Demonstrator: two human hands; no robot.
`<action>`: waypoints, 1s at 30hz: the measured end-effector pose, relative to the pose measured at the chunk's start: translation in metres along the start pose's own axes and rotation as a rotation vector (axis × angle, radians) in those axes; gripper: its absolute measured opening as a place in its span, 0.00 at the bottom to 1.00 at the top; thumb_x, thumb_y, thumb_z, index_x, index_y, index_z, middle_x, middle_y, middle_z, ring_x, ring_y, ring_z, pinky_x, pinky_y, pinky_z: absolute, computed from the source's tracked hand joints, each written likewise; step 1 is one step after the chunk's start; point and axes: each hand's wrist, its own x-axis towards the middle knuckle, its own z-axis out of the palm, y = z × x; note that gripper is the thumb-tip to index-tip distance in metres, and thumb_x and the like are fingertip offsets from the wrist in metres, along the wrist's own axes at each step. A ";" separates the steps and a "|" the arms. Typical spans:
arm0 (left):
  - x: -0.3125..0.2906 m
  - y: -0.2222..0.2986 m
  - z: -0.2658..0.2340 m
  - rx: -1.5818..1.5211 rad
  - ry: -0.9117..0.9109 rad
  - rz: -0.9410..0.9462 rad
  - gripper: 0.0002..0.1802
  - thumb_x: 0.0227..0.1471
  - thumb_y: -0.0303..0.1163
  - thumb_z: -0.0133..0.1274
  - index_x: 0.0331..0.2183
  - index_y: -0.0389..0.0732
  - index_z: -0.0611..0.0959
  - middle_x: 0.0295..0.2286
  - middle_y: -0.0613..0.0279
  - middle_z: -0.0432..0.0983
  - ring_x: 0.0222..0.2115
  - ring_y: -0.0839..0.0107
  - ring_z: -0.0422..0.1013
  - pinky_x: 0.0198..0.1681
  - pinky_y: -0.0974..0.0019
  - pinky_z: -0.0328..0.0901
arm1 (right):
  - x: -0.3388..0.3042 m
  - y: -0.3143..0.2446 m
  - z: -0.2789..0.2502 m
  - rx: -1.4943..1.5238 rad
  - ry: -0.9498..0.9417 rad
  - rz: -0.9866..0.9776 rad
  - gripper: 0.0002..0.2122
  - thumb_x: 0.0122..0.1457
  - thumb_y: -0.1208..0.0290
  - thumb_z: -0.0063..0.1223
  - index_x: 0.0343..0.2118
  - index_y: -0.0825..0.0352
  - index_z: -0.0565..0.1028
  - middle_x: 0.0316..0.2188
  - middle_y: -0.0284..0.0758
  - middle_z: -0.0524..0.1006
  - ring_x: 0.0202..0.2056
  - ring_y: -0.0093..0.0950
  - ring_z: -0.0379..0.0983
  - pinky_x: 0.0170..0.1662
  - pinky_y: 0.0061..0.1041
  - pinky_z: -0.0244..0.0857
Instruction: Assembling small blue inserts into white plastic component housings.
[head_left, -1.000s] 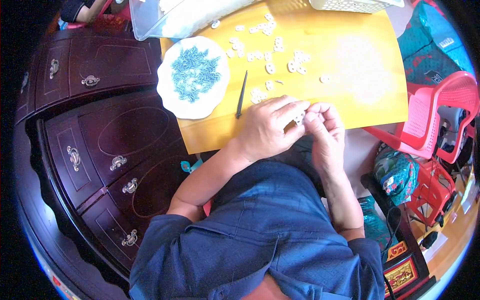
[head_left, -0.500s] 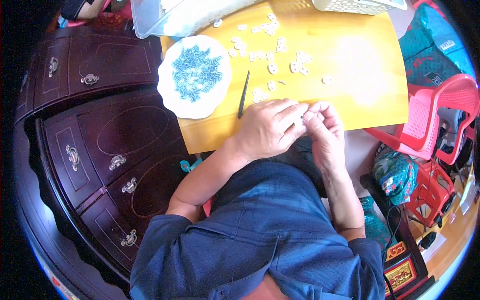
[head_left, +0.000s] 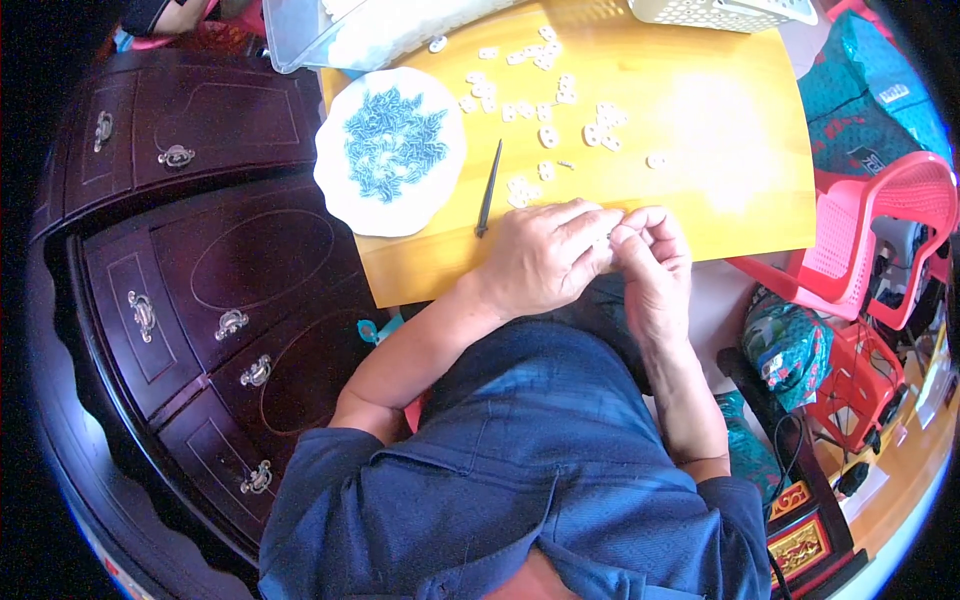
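At the near edge of the yellow wooden table [head_left: 720,220], my left hand [head_left: 547,255] and my right hand [head_left: 652,250] meet with their fingertips together. Both are closed in a pinch; whatever they hold is tiny and mostly covered by the fingers. Just beyond my left hand lie small white pieces with holes [head_left: 520,192], and more such pieces [head_left: 604,125] are scattered farther back. A small metal-looking bit [head_left: 566,164] rests among them. Left of my hands is a dark, slim pointed tool [head_left: 489,190]. A scalloped white plate [head_left: 338,200] carries a heap of small blue-grey parts [head_left: 392,145].
A clear plastic bin [head_left: 290,40] stands at the back left, a white perforated basket [head_left: 715,12] at the back right. Dark wooden drawers [head_left: 240,110] line the left side. Pink plastic chairs [head_left: 850,240] and teal patterned bags [head_left: 790,345] are on the right.
My hands stay pinched together in nearly the same spot, with only slight finger movement. A dark spot between the fingertips no longer shows. The view has shifted slightly.
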 end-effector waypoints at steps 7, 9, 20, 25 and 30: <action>-0.002 -0.002 -0.008 -0.186 0.053 -0.106 0.20 0.47 0.28 0.66 0.43 0.36 0.82 0.32 0.58 0.80 0.23 0.69 0.74 0.26 0.67 0.70 | 0.003 -0.008 0.001 -0.128 0.009 -0.052 0.04 0.62 0.80 0.53 0.38 0.67 0.72 0.33 0.29 0.77 0.35 0.17 0.73 0.42 0.18 0.67; -0.007 -0.006 -0.015 -0.141 0.051 -0.177 0.19 0.48 0.27 0.65 0.43 0.36 0.82 0.32 0.59 0.80 0.22 0.72 0.73 0.25 0.68 0.69 | 0.006 -0.015 -0.002 -0.242 0.040 -0.126 0.04 0.63 0.79 0.53 0.40 0.67 0.73 0.33 0.30 0.77 0.35 0.17 0.74 0.42 0.18 0.68; 0.010 -0.027 -0.018 0.338 0.171 -0.099 0.06 0.50 0.29 0.59 0.34 0.43 0.82 0.30 0.61 0.77 0.27 0.60 0.77 0.29 0.60 0.72 | 0.055 -0.072 -0.055 -1.269 0.263 -0.543 0.05 0.61 0.77 0.56 0.39 0.68 0.77 0.31 0.31 0.78 0.34 0.18 0.74 0.40 0.21 0.70; 0.016 -0.035 -0.018 0.389 0.111 -0.071 0.03 0.53 0.30 0.54 0.29 0.43 0.79 0.28 0.60 0.74 0.25 0.58 0.76 0.26 0.59 0.71 | 0.056 -0.067 -0.044 -1.356 0.269 -0.651 0.05 0.58 0.79 0.58 0.38 0.69 0.78 0.30 0.33 0.79 0.32 0.21 0.74 0.39 0.22 0.70; 0.019 -0.044 -0.016 0.462 0.044 0.011 0.04 0.54 0.29 0.50 0.28 0.41 0.76 0.28 0.57 0.72 0.23 0.57 0.76 0.24 0.57 0.71 | 0.044 -0.054 -0.023 -1.246 0.191 -0.780 0.04 0.56 0.81 0.58 0.35 0.69 0.78 0.29 0.38 0.78 0.28 0.27 0.74 0.35 0.25 0.69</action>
